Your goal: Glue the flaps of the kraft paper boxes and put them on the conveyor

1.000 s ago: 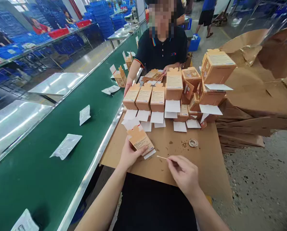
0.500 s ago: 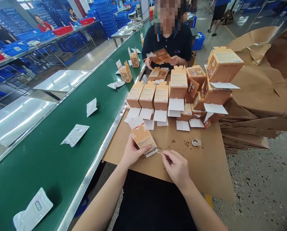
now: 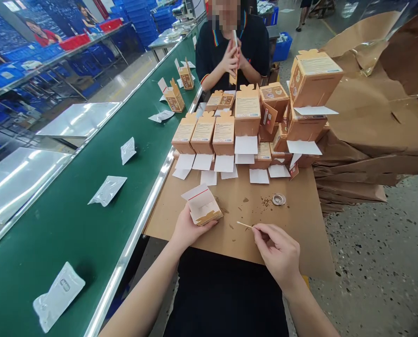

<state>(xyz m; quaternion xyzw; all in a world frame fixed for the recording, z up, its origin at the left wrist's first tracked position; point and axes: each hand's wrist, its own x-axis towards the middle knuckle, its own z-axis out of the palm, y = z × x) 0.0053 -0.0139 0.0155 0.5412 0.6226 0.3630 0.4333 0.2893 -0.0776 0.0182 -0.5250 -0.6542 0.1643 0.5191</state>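
Head view:

1. The left hand point(image 3: 191, 229) is clamped around a folded kraft carton point(image 3: 202, 204), cradling it tilted just above the board so that its white interior faces up.
2. The right hand point(image 3: 277, 248) pinches a thin wooden stick point(image 3: 244, 225) between thumb and fingertips, apart from the carton. The tip is too small to inspect reliably.
3. A corrugated cardboard sheet point(image 3: 293, 224) carries rows of matte kraft cartons point(image 3: 223, 135), with white paper slips point(image 3: 258, 176) set in front, apparently for easy reach. A small metal ring point(image 3: 278, 199) lies nearby.
4. To the left, a green conveyor belt point(image 3: 75, 243) carries spaced foil sachets point(image 3: 59, 296).
5. Opposite, a co-worker's hands point(image 3: 230, 61) hold a stick upright.
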